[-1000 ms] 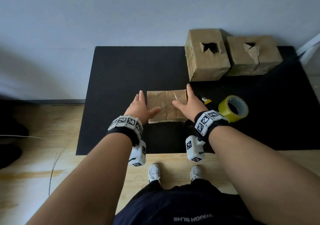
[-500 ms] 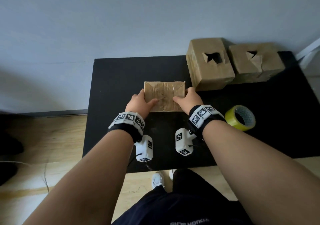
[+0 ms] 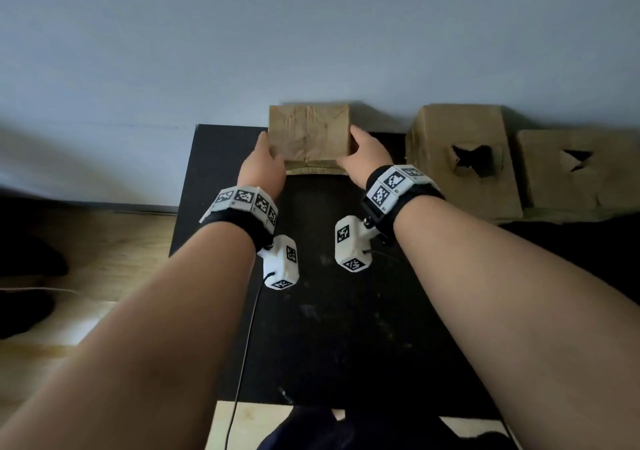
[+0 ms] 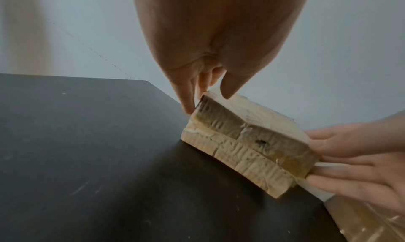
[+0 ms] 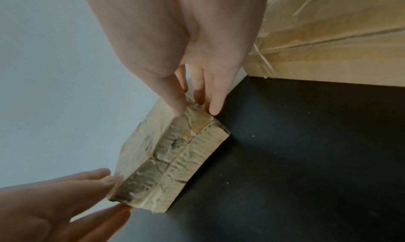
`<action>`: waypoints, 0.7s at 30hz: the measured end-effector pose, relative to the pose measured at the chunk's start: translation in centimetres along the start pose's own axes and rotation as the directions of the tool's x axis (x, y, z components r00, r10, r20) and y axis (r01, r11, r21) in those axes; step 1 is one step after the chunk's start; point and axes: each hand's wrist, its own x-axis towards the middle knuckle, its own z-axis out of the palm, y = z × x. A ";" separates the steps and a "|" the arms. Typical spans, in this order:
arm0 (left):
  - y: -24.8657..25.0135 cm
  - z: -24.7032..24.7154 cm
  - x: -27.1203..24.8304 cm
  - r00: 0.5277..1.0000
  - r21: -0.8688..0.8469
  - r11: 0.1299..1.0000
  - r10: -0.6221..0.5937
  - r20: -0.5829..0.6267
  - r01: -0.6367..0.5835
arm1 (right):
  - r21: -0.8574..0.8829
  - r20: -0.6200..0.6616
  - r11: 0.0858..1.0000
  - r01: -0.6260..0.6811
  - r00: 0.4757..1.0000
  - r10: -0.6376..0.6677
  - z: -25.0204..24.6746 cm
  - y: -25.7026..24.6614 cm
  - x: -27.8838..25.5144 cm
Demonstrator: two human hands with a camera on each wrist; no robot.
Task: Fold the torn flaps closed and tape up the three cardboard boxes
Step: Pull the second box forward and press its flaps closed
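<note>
Small taped box [image 3: 308,134] at far edge of black mat [image 3: 332,328], near its far left corner, against the wall [image 3: 311,34], tilted with its near edge on the mat. Left hand [image 3: 263,169] gripping its left end, thumb on top, fingers [image 4: 186,96] down the side. Right hand [image 3: 363,159] gripping the right end, same way. 2 bigger boxes along the far edge to the right: one with a torn hole [image 3: 464,162], another with torn flaps [image 3: 575,169], touching side by side.
</note>
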 end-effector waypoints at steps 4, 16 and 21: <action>0.3 0.4 0.2 0.999 -0.002 1.000 0.023 0.047 -0.023 | -0.019 0.031 0.999 -0.027 0.999 0.028 0.1 0.5 0.5; 2.2 -0.6 -3.9 0.979 0.069 0.978 0.199 -0.048 -0.195 | -0.123 -0.231 0.992 0.000 0.973 -0.029 -2.6 2.3 -5.8; 5.2 2.4 -7.3 0.948 0.093 0.943 0.316 0.043 -0.318 | -0.166 -0.421 0.984 -0.067 0.907 -0.010 -5.8 5.2 -10.9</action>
